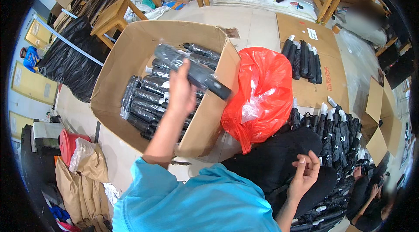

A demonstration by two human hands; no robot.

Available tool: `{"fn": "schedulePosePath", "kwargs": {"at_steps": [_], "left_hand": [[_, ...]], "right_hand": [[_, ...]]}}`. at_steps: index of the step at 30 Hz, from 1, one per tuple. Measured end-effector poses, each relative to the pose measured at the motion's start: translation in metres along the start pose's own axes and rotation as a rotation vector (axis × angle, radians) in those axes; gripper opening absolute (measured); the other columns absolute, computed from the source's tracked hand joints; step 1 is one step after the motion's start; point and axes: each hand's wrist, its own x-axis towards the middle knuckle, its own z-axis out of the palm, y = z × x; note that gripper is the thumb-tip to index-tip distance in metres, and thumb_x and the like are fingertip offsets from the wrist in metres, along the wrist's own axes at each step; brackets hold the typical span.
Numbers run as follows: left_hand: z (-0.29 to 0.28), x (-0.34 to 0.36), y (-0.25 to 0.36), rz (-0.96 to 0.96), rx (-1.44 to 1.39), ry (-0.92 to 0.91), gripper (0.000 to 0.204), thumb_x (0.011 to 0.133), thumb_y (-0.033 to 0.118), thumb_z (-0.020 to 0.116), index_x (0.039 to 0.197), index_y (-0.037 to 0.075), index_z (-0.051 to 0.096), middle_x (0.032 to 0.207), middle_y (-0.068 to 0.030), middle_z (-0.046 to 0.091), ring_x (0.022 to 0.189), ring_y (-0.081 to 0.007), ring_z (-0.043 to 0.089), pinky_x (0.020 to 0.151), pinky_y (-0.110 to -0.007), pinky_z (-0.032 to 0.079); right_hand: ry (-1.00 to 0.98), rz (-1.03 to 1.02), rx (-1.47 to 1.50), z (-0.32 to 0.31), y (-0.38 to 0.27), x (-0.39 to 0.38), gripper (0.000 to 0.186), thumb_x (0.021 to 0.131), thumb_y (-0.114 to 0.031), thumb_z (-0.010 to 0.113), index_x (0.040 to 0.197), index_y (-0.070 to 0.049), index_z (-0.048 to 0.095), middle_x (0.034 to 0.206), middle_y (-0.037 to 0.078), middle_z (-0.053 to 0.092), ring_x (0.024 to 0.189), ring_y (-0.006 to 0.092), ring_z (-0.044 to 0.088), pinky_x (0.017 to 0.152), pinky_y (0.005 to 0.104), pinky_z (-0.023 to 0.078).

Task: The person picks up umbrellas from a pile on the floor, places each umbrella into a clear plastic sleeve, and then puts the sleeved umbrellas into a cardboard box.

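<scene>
My left hand (182, 90) is closed around a black folding umbrella (211, 83) in a clear plastic sleeve, tilted over a large cardboard box (114, 64). The sleeve's far end looks smeared by motion. Beneath it, several wrapped black umbrellas (144, 106) lie in rows inside the box; my hand and forearm hide some of them. My right hand (305, 174) is raised above my black-clad legs (273, 155), its fingers loosely bent and apart with nothing in them. Close by on the right stand many black umbrellas (332, 134), some with pale tips.
A red plastic bag (264, 88) sits against the box's right side. Several umbrellas (305, 62) lie on a flat cardboard sheet (334, 88). An open carton (375, 118) is at far right, near another person's arm (371, 199). A wooden stool (114, 19) stands behind the box.
</scene>
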Motion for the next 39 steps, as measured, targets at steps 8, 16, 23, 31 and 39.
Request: {"fn": "schedulePosePath", "kwargs": {"at_steps": [8,16,23,31,39], "left_hand": [[-0.236,0.195,-0.035,0.205,0.633,0.527,0.056,0.102,0.024,0.068,0.134,-0.018,0.047,0.125,-0.0268,0.066,0.106,-0.0298,0.067,0.093,-0.042,0.054],[-0.309,0.235,0.055,0.155,1.659,-0.043,0.048,0.088,0.002,0.074,0.129,0.014,0.053,0.126,-0.0215,0.068,0.128,-0.0455,0.059,0.114,-0.056,0.040],[-0.354,0.260,-0.014,0.179,2.077,-0.496,0.057,0.084,-0.009,0.066,0.130,0.024,0.060,0.124,-0.0160,0.070,0.126,-0.0393,0.063,0.117,-0.065,0.037],[-0.345,0.248,-0.058,0.081,2.391,-0.462,0.045,0.099,0.009,0.058,0.139,0.029,0.065,0.135,-0.0100,0.064,0.132,-0.0347,0.058,0.106,-0.048,0.053],[-0.339,0.268,-0.031,0.007,2.037,-0.732,0.072,0.084,-0.006,0.066,0.150,0.020,0.054,0.148,-0.0207,0.055,0.136,-0.0438,0.054,0.111,-0.050,0.051]], "right_hand": [[0.024,0.151,-0.176,-0.057,0.028,-0.033,0.011,0.104,-0.006,0.067,0.114,-0.002,0.067,0.096,0.005,0.071,0.083,0.0101,0.066,0.074,0.0239,0.055],[0.191,0.163,-0.259,-0.091,0.028,-0.046,0.015,0.107,-0.016,0.067,0.113,-0.002,0.067,0.094,0.004,0.070,0.079,0.0083,0.061,0.073,0.0239,0.052],[0.176,0.144,-0.295,-0.088,0.017,-0.047,0.013,0.107,-0.015,0.067,0.109,-0.002,0.068,0.094,0.002,0.069,0.079,0.0069,0.060,0.071,0.0224,0.049],[0.193,0.139,-0.360,-0.084,0.008,-0.051,0.013,0.107,-0.014,0.066,0.109,-0.001,0.067,0.095,0.002,0.069,0.080,0.0071,0.060,0.072,0.0221,0.049],[0.234,0.172,-0.333,-0.088,0.022,-0.057,0.014,0.108,-0.016,0.066,0.112,-0.002,0.067,0.093,0.003,0.069,0.077,0.0071,0.059,0.072,0.0221,0.048]]}}
